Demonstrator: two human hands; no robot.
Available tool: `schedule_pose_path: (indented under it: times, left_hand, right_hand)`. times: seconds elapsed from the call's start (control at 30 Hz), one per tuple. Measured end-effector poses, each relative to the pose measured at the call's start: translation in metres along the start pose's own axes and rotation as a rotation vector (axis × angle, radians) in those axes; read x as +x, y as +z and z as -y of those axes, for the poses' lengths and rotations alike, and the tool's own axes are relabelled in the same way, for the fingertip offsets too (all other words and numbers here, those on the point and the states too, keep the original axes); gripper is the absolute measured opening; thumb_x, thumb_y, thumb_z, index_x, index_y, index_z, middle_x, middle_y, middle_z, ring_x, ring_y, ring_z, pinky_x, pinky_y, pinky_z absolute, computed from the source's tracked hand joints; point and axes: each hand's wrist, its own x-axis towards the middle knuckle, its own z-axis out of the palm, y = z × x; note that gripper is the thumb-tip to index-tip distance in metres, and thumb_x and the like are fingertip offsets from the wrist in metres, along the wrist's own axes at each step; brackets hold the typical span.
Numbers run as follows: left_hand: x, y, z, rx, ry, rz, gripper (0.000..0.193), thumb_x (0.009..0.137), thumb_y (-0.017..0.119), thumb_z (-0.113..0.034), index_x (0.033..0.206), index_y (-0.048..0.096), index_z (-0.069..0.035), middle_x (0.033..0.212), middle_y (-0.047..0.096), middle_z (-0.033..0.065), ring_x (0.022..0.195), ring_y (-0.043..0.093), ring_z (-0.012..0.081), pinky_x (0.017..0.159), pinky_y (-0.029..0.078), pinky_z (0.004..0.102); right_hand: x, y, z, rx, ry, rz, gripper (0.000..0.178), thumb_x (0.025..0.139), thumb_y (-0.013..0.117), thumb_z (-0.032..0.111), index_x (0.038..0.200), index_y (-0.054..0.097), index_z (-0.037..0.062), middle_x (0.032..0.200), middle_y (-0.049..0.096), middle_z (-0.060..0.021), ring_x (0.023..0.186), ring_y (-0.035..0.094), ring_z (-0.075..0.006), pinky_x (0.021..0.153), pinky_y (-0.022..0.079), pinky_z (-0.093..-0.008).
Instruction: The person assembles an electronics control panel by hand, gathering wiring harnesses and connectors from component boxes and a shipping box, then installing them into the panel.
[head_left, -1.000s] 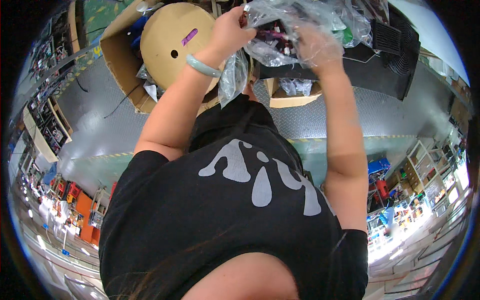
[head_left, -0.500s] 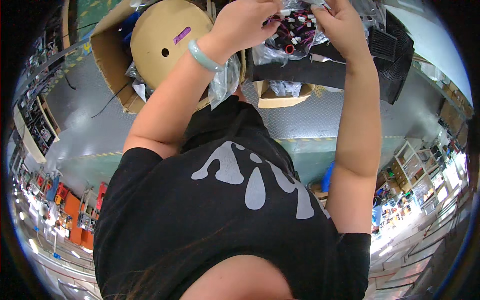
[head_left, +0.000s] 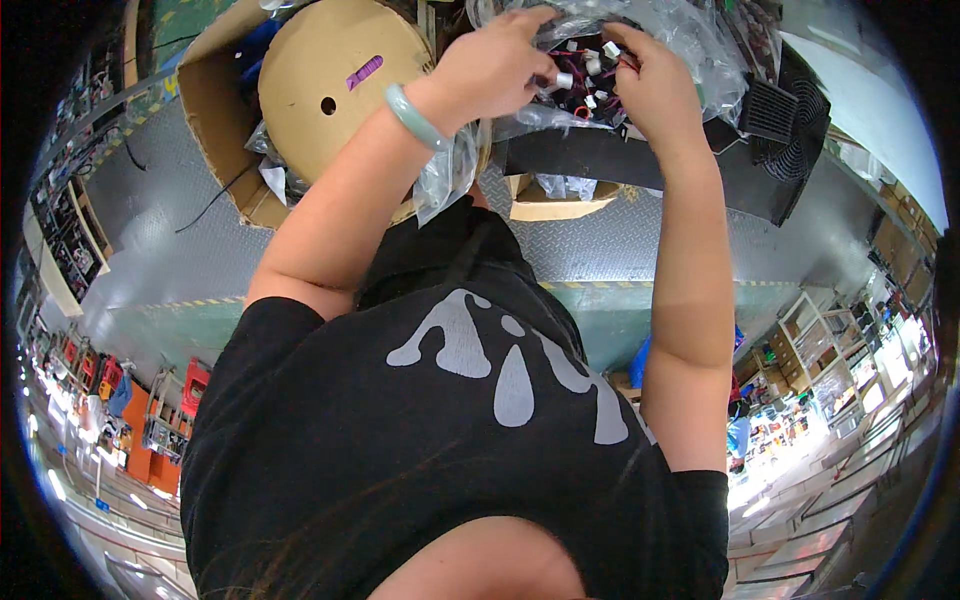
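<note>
A clear plastic bag [head_left: 690,50] lies at the top of the view, its mouth spread wide. Inside it sits a tangle of dark red and black wire harnesses [head_left: 585,100] with white connectors. My left hand [head_left: 490,70], with a pale bangle [head_left: 413,118] at its wrist, reaches over the bag's left side. Its fingers are apart, one stretched out and others bent beside a white connector. From the right, my right hand [head_left: 655,88] reaches over the wires. Its finger and thumb are apart, with wires and a connector close to the fingertips.
A large round cardboard reel [head_left: 310,65] stands in an open carton [head_left: 215,150] on the left. Below the bag are a black panel [head_left: 570,155] and a small cardboard box [head_left: 550,207]. A black grille [head_left: 770,110] lies to the right. Metal flooring [head_left: 580,245] shows underneath.
My right hand has come left and down from the bag's edge toward the wires. The plastic now spreads wider to the right. My left hand has shifted slightly down, one finger stretched out.
</note>
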Motion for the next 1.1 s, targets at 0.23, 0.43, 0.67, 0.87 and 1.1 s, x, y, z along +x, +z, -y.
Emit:
schedule_pose_path:
  times: [0.23,0.43,0.67,0.87,1.1]
  left_hand:
    - [-0.004,-0.004,-0.008,-0.127,-0.085,0.013,0.018,0.068,0.065,-0.011,0.084,0.071,-0.016,0.132,0.046,0.0043,0.106,0.055,0.0238,0.076,0.051,0.0354]
    - [0.039,-0.025,-0.019,0.034,-0.135,0.094,0.028,0.073,0.059,-0.015,0.1,0.064,-0.008,0.102,0.058,0.0171,0.092,0.057,0.0315,0.076,0.048,0.0373]
    - [0.048,-0.004,0.006,-0.078,-0.143,0.115,0.033,0.067,0.059,-0.007,0.099,0.061,-0.005,0.092,0.062,0.0166,0.092,0.058,0.0328,0.076,0.049,0.0388]
    - [0.054,-0.011,0.002,-0.17,-0.199,0.165,0.068,0.063,0.061,-0.002,0.127,0.042,-0.002,0.107,0.057,0.0245,0.098,0.057,0.0365,0.079,0.048,0.0419]
    - [0.05,-0.004,0.025,-0.261,-0.186,-0.021,0.078,0.063,0.062,0.001,0.134,0.032,0.002,0.105,0.056,0.0252,0.089,0.06,0.0355,0.075,0.049,0.04]
  right_hand:
    - [0.007,-0.009,0.005,-0.179,0.004,0.043,0.031,0.078,0.051,0.005,0.107,0.062,0.0091,0.107,0.063,-0.0093,0.093,0.06,-0.0305,0.079,0.048,-0.0374]
    - [-0.016,-0.007,0.008,-0.313,-0.13,0.333,0.028,0.078,0.047,0.006,0.099,0.065,0.0107,0.11,0.061,-0.0105,0.095,0.059,-0.0322,0.082,0.048,-0.0421]
    - [-0.01,-0.033,0.019,-0.214,0.04,0.613,0.031,0.077,0.049,0.009,0.104,0.063,0.0094,0.102,0.063,-0.0162,0.095,0.059,-0.0352,0.081,0.047,-0.0432]
    - [0.007,-0.029,-0.018,-0.218,-0.068,-0.048,0.035,0.083,0.05,0.01,0.117,0.058,0.0098,0.092,0.064,-0.0192,0.084,0.062,-0.0297,0.076,0.047,-0.0351]
    - [0.018,-0.033,0.01,0.051,0.143,0.287,0.033,0.077,0.05,0.009,0.108,0.062,0.009,0.103,0.062,-0.0167,0.097,0.059,-0.0337,0.084,0.046,-0.0413]
